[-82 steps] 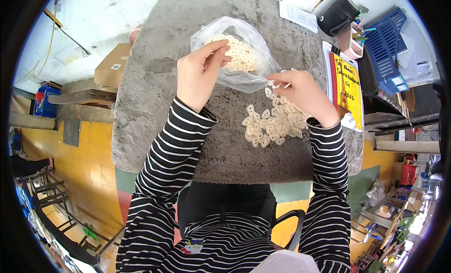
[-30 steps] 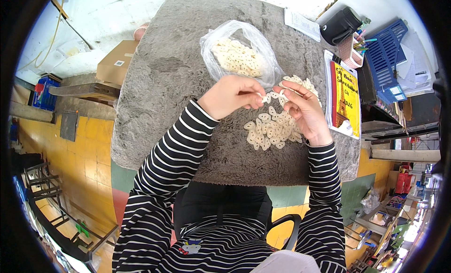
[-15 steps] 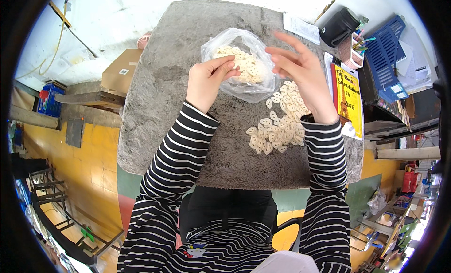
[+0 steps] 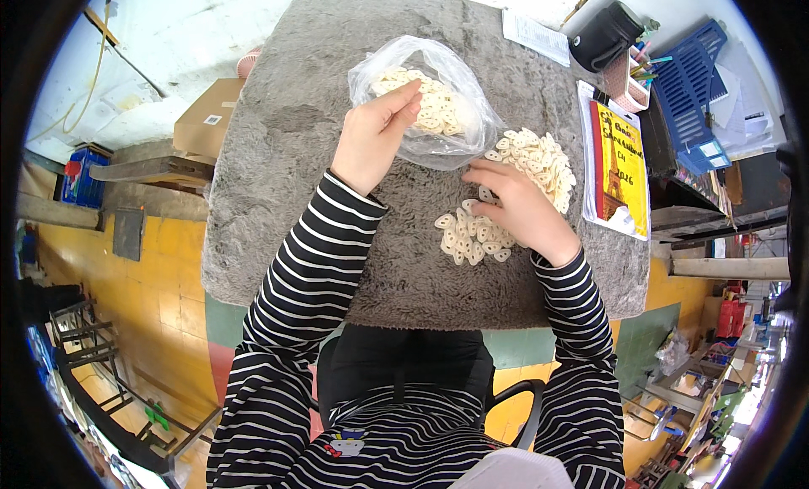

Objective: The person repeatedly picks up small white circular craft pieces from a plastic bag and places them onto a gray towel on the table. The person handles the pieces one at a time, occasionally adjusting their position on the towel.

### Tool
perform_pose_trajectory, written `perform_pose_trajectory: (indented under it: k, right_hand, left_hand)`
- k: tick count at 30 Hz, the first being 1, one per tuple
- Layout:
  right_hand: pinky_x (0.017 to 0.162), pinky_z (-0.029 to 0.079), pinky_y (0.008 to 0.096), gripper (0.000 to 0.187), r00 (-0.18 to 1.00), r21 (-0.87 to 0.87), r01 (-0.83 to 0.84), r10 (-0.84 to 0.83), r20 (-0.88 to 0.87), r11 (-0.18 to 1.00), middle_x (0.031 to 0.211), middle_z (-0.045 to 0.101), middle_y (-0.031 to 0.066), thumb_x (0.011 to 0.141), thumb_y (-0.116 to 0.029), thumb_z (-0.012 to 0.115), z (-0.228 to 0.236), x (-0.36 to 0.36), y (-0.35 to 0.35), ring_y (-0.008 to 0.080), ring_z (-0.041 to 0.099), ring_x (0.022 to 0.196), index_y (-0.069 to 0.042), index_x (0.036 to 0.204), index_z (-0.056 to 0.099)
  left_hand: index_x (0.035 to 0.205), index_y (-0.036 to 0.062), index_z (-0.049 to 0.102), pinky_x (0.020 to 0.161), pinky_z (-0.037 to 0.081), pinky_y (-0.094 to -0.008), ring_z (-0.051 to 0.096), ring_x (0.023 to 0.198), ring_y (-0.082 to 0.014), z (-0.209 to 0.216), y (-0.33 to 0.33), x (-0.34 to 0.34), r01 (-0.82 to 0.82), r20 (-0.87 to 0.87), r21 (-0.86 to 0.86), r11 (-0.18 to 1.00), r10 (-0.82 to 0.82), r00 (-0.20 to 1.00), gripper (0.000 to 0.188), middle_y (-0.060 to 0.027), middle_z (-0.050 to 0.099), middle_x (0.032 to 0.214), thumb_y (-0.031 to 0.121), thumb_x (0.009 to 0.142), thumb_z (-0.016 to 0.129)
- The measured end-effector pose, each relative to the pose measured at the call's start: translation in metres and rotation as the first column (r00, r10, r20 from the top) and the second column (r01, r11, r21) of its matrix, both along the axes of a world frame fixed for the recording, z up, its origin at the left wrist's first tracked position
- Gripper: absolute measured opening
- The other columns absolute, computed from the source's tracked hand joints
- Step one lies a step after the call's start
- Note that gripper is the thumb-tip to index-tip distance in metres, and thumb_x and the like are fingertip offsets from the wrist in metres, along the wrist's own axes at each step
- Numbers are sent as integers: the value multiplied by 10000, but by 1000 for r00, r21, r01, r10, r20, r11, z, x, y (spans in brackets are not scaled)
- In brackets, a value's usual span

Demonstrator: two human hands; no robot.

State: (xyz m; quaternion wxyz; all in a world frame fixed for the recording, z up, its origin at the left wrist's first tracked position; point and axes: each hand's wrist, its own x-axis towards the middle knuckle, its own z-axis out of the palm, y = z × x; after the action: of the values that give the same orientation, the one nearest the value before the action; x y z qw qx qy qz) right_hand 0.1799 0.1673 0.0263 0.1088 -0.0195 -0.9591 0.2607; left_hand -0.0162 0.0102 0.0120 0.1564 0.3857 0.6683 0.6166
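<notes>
In the head view, the two hands are apart from each other. The left hand (image 4: 381,137) is above the near left part of a clear plastic bag (image 4: 462,154), its thumb and fingertips drawn together; whether a piece is pinched between them cannot be told. Beyond and to the right of those fingertips, pale pieces with holes (image 4: 440,110) lie in the bag's open mouth.

The right hand (image 4: 524,204) is low over the loose pieces, fingers parted and bent, its fingertips pointing left; contact with any piece cannot be made out. Just below its thumb lies a smaller heap of the same pieces (image 4: 468,238), and past its knuckles, to the upper right, a larger heap (image 4: 546,159).

Under both hands spreads a grey fleecy cover (image 4: 295,144). To the right of the right hand lies a yellow packet (image 4: 619,156); farther beyond that hand stand a pink pen holder (image 4: 618,78) and a black container (image 4: 605,38).
</notes>
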Motion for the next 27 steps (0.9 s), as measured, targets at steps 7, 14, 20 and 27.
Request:
perform_pose_trajectory:
  k: [7,14,20,27]
  right_hand:
    - [731,533,327,173,992,-147,75,-59,113,986,932,710,129,815,-15,715,3,7,8,260,679,802,-10,988,723]
    - [644,483,226,155,961,-399,275,-242,133,874,866,722,32,868,-43,732,31,5,13,74,626,736,-10,1019,742]
    - [678,473,202,216,984,-625,162,-172,45,764,872,701,31,881,-30,711,59,-30,18,57,603,768,38,1086,718]
    - [686,495,223,262,978,-396,77,-146,-148,915,1005,735,40,909,-75,686,65,-79,2,74,613,764,-16,1163,707]
  left_hand:
    - [1266,-14,647,906,543,-274,695,1023,-173,10,-2,12,166,39,-26,986,-165,986,288,-118,724,1140,80,1003,577]
    - [1222,15,667,865,553,-350,693,988,-256,-5,0,34,602,-195,-240,761,-645,739,329,-150,702,1135,110,908,680]
    - [1125,43,674,900,499,-398,590,997,-297,-35,12,66,440,-536,-314,841,-540,649,299,-104,590,1058,113,837,709]
    - [991,29,690,809,527,-394,628,918,-293,-38,12,69,421,-520,-273,865,-501,692,171,-110,608,956,114,843,698]
